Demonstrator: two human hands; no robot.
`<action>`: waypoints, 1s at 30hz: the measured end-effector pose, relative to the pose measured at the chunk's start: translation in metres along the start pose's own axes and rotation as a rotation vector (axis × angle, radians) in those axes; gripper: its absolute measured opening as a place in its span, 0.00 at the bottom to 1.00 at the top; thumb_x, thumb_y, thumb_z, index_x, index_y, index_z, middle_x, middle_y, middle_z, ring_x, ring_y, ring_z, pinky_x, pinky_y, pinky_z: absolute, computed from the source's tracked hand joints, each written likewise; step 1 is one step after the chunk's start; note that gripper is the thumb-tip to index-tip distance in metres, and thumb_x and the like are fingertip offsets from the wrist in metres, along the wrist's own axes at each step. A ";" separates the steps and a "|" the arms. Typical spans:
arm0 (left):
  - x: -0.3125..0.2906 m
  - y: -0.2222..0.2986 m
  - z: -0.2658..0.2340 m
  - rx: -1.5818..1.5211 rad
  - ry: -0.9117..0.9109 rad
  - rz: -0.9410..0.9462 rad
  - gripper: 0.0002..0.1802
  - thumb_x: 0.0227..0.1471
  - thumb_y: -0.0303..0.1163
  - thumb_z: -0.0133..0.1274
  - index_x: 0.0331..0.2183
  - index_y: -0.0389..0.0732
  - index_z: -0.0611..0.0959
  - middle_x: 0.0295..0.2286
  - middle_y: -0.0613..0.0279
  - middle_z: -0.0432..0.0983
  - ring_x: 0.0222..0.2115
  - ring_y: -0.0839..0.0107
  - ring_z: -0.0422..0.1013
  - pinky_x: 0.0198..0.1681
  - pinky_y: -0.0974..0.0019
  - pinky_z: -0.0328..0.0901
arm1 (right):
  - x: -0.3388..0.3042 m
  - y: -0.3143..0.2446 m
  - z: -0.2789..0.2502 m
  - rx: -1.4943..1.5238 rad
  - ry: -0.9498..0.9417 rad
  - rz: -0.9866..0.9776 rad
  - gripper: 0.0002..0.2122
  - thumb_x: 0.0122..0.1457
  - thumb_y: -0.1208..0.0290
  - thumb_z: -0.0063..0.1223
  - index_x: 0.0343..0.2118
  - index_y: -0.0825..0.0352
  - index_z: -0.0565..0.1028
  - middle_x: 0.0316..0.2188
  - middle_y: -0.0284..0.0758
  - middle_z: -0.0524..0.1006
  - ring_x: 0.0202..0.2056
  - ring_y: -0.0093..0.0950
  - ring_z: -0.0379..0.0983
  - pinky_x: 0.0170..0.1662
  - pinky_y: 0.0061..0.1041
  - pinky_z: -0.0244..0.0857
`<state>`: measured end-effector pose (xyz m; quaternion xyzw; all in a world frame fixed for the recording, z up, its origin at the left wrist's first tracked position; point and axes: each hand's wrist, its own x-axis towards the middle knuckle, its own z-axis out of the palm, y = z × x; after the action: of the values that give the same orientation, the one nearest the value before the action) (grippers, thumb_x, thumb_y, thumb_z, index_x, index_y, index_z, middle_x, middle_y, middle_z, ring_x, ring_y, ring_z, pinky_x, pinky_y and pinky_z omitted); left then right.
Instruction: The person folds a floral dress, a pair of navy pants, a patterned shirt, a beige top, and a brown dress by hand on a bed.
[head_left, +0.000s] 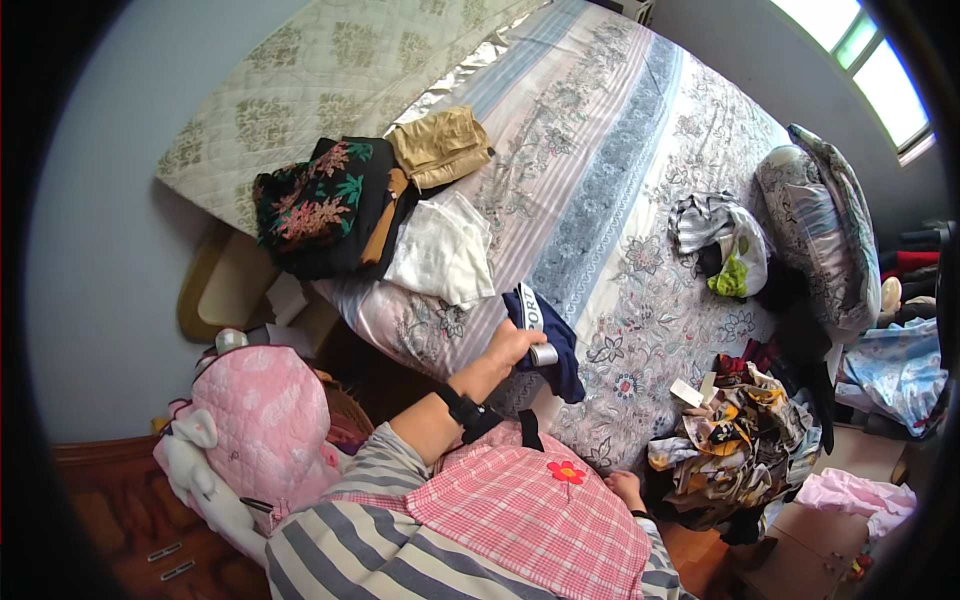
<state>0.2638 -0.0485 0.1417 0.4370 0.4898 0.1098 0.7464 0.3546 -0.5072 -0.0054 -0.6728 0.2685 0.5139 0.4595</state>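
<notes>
"Navy-blue cloth garment (565,365) with a pale, lettered waistband. Where does it lie?"

"At the near edge of the bed (640,270), over a sheet with floral and striped bands in blue, white and pale pink. Left hand (510,345) has it: fingers closed on the waistband side, dark cloth spreading to the right of the grip. Silver-grey patch showing at the fingertips. Black band on that wrist."

"And the right hand (626,490)?"

"Low, just beside the bed edge, near the hem of a pink checked apron (530,500) with a red flower. Fingers look bent; cannot tell how far open, or whether they have hold of anything."

"Neighbours?"

"Just up and left of the garment, a white folded cloth (440,250). Touching that, a black garment with green and pink floral print (315,205); beside it a tan folded garment (440,145). Right of the right hand, a heaped pile of brown, black and yellow patterned cloth (740,440). Farther up, near the pillow end, a grey-and-white striped cloth (700,220) with a lime-green piece (733,279) next to it."
</notes>
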 end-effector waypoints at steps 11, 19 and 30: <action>0.094 0.233 -0.060 -0.370 0.031 0.483 0.11 0.43 0.26 0.60 0.32 0.31 0.82 0.29 0.58 0.79 0.27 0.70 0.75 0.33 0.69 0.70 | -0.036 -0.030 0.086 -0.658 0.123 -0.346 0.17 0.47 0.69 0.55 0.40 0.71 0.77 0.31 0.42 0.80 0.33 0.29 0.76 0.39 0.25 0.69; 0.296 0.217 -0.166 -0.657 0.484 0.762 0.13 0.48 0.31 0.58 0.38 0.47 0.75 0.30 0.62 0.74 0.23 0.67 0.71 0.18 0.66 0.63 | -0.044 -0.016 0.080 -0.682 0.142 -0.336 0.15 0.46 0.69 0.55 0.37 0.69 0.79 0.32 0.41 0.80 0.35 0.29 0.77 0.42 0.25 0.68; 0.208 -0.043 -0.032 -0.250 -0.039 -0.235 0.22 0.49 0.26 0.46 0.48 0.39 0.66 0.27 0.54 0.74 0.20 0.67 0.72 0.23 0.62 0.70 | -0.078 0.013 0.080 -0.666 0.189 -0.470 0.15 0.48 0.66 0.56 0.37 0.69 0.78 0.34 0.41 0.79 0.37 0.29 0.76 0.42 0.25 0.68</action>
<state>0.3292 0.0659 -0.0274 0.2824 0.5054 0.0735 0.8120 0.2828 -0.4501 0.0596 -0.8718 -0.0324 0.3897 0.2949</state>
